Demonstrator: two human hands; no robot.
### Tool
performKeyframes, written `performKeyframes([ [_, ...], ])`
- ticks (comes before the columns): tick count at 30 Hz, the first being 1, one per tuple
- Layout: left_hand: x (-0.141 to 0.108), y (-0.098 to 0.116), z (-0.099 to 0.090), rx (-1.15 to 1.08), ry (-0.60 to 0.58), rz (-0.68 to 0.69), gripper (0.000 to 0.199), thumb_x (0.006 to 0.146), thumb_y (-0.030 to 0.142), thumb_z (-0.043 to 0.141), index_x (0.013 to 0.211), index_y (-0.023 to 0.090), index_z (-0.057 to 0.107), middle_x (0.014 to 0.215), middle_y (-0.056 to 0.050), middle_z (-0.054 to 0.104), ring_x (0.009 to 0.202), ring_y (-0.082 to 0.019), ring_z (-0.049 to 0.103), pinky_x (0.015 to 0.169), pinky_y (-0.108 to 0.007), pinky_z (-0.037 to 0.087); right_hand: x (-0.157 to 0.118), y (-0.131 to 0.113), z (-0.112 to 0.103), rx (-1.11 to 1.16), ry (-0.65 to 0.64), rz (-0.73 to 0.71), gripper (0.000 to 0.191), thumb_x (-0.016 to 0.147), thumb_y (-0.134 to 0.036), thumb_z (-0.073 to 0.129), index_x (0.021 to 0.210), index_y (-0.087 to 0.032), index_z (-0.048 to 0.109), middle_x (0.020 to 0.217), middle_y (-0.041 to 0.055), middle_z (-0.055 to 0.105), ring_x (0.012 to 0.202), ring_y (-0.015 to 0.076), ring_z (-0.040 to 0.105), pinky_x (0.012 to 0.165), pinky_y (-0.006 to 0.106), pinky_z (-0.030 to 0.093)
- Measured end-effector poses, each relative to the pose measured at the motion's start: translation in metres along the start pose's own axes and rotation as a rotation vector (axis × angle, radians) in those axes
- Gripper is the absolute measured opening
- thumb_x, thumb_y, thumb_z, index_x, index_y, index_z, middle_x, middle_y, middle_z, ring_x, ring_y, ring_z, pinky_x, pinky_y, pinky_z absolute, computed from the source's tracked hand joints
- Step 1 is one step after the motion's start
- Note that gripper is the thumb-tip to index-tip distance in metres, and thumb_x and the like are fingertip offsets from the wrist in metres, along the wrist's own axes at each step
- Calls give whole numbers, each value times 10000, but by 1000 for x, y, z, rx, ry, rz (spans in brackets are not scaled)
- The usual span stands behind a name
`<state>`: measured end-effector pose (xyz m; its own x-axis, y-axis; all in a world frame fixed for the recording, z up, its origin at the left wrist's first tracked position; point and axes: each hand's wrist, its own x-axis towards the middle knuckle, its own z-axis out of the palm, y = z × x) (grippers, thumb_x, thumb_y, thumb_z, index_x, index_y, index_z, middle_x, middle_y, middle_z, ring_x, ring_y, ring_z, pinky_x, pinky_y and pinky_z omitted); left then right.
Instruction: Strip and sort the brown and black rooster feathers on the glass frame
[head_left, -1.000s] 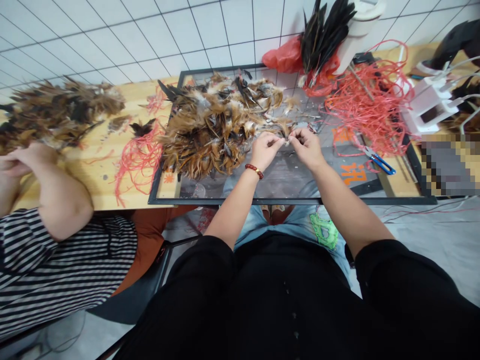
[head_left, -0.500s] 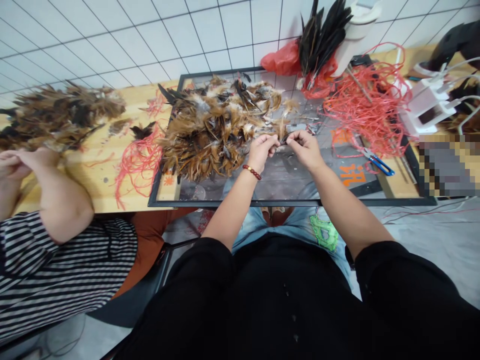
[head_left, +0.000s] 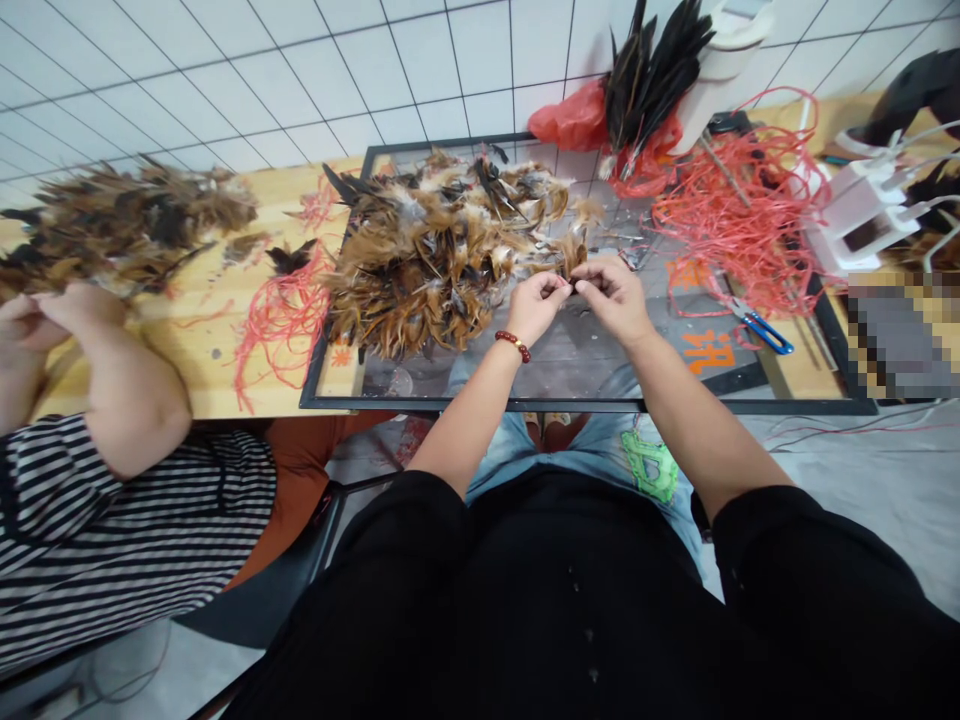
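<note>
My left hand (head_left: 538,302), with a beaded bracelet (head_left: 513,346) at the wrist, pinches the base of a small feather bunch (head_left: 574,250). Close beside it on the right, my right hand (head_left: 613,296) has thumb and forefinger pressed together at the same bunch. The fingertips nearly touch, and the quill ends between them are mostly hidden. Both hands are above the dark-framed glass panel (head_left: 555,375). Just left of them lies a big pile of brown and black feathers (head_left: 427,270).
Pink string (head_left: 742,215) is heaped at the right, near blue-handled scissors (head_left: 765,330) and a white charger (head_left: 855,225). Black feathers (head_left: 652,70) stand behind. At the left, a person in a striped shirt (head_left: 142,510) works beside more feathers (head_left: 135,220) and string (head_left: 274,325).
My hands have come closer together around the feather bunch, my left hand shifting slightly right. The whole view has shifted a little.
</note>
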<state>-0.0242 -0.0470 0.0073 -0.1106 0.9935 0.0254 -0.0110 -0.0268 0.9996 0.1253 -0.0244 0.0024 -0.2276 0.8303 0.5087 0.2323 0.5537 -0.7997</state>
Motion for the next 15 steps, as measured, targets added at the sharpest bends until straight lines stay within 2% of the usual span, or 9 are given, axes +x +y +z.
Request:
performKeyframes([
  [2,0,2,-1,-44,-21,-11,161,761,144,738,662,150,611,581,48,565,555,-58,487,588,-190,383,0,5,2,-14,-10,-4,365,821,-575,647,948,-237,700,953,54,680,795,187,600,739,357,502],
  [7,-2,6,-1,-128,-10,-73,191,755,185,775,693,151,597,630,39,589,548,-48,496,552,-178,385,-2,16,7,-118,-61,47,290,858,-489,615,800,-214,686,771,38,669,745,194,601,759,373,498],
  [13,-3,8,0,-157,-43,-67,204,731,164,799,706,146,598,638,42,593,556,-36,501,549,-166,384,-2,9,1,-71,6,-5,342,881,-534,593,1016,-238,698,976,63,693,841,206,623,798,377,508],
  [15,-4,9,0,-178,-79,-59,218,726,175,808,707,143,593,635,43,591,534,-26,483,540,-162,378,-1,6,0,-58,-18,-55,329,884,-541,595,983,-245,698,953,58,688,860,209,622,807,377,504],
])
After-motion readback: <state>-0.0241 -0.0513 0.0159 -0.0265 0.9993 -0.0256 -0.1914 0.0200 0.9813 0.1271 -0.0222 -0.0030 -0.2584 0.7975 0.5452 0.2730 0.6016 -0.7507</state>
